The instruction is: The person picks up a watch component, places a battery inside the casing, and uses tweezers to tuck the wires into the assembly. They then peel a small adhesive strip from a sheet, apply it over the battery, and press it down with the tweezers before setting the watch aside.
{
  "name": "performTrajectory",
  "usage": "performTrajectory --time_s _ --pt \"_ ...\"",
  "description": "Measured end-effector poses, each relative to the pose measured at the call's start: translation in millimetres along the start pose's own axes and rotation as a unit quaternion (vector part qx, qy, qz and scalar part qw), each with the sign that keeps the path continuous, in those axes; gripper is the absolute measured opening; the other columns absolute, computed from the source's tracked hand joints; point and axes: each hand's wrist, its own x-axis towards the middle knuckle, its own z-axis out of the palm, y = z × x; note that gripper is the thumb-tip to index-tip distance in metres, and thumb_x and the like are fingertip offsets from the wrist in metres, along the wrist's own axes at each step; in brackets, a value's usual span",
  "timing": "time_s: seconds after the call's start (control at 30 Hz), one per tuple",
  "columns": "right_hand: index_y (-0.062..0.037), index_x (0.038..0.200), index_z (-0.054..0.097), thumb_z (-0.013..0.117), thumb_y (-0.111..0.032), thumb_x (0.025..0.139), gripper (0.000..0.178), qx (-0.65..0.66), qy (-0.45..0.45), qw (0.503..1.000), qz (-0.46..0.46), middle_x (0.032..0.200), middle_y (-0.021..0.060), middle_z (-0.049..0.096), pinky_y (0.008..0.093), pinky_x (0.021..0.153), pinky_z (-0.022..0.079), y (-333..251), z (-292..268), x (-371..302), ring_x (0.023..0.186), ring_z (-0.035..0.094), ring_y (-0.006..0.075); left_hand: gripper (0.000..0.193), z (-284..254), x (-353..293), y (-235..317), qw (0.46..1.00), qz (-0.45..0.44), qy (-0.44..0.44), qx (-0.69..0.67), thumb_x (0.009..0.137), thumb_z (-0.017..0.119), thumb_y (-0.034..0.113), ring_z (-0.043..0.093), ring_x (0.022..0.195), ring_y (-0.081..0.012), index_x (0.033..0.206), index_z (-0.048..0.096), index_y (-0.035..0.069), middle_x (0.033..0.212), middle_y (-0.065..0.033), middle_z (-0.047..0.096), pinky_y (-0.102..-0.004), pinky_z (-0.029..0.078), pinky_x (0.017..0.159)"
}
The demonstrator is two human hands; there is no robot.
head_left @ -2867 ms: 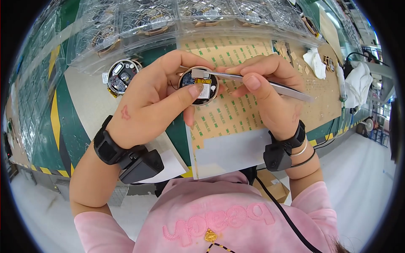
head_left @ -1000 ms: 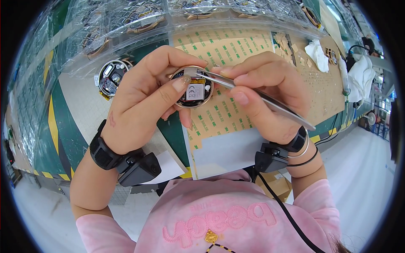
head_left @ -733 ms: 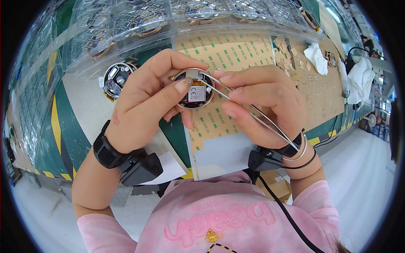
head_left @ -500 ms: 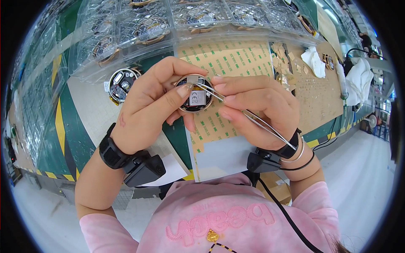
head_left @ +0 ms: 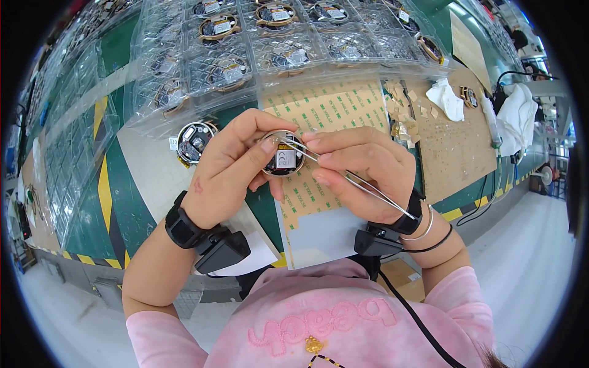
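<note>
Between its thumb and fingers, my left hand (head_left: 228,158) grips a round, open watch case (head_left: 286,161) with a thin metal rim. Dark electronics and a white label show inside it. Closed around metal tweezers (head_left: 377,195), my right hand (head_left: 368,170) brings their tips to the upper part of the case, beside my left thumb. Whether the tips pinch something there is too small to tell. Left of my left hand, a second open watch case (head_left: 195,142) lies on a pale board with its parts showing.
Clear plastic trays (head_left: 257,46) of watch cases spread across the back. Below my hands lies a tan adhesive sheet (head_left: 334,101) with green print. To the right are a brown board (head_left: 457,147) with small tan scraps, a white cloth (head_left: 446,99) and another white cloth (head_left: 517,119).
The whole scene sits slightly lower in the picture, showing more of the trays. Both hands keep their hold on the watch case and tweezers, with the tips still at its upper part.
</note>
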Motion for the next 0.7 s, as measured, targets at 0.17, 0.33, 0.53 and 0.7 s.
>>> performTrajectory --time_s 0.17,0.33,0.53,0.7 --pt "-0.0029 0.091 0.057 0.073 0.001 0.075 0.022 -0.012 0.01 1.0 0.013 0.095 0.0157 0.067 0.0333 0.077 0.056 0.5 2.4 0.1 0.091 0.068 0.0273 0.022 -0.5 -0.3 0.9 1.0 0.004 -0.005 -0.008 0.099 0.042 0.012 0.06 0.06 -0.0067 0.116 0.051 0.003 0.09 -0.004 0.061 -0.0156 0.036 0.048" --pt "-0.0032 0.089 0.057 0.073 0.0 0.076 0.021 -0.012 0.028 1.0 0.006 0.095 0.0153 0.067 0.0323 0.076 0.055 1.4 4.9 0.8 0.09 0.068 0.0265 0.021 0.2 -0.3 1.3 1.0 -0.003 -0.001 -0.016 0.098 0.042 0.012 0.06 0.059 -0.0066 0.115 0.051 0.003 0.09 -0.0041 0.061 -0.0157 0.035 0.048" --pt "-0.0032 0.089 0.057 0.073 0.0 0.076 0.021 -0.019 0.03 0.999 0.011 0.095 0.0153 0.068 0.0319 0.074 0.055 0.9 4.7 0.1 0.089 0.068 0.0261 0.021 0.0 0.4 1.5 1.0 -0.003 -0.001 -0.011 0.098 0.042 0.011 0.06 0.06 -0.0066 0.116 0.051 0.003 0.089 -0.004 0.061 -0.0159 0.035 0.048" --pt "-0.0029 0.09 0.058 0.073 0.001 0.075 0.022 -0.013 0.026 1.0 -0.011 0.095 0.0154 0.067 0.032 0.074 0.055 1.6 3.9 -0.2 0.09 0.068 0.0268 0.022 -0.8 -0.5 1.1 1.0 -0.005 -0.003 -0.012 0.098 0.041 0.011 0.059 0.059 -0.0066 0.116 0.052 0.004 0.088 -0.0038 0.061 -0.016 0.035 0.048"
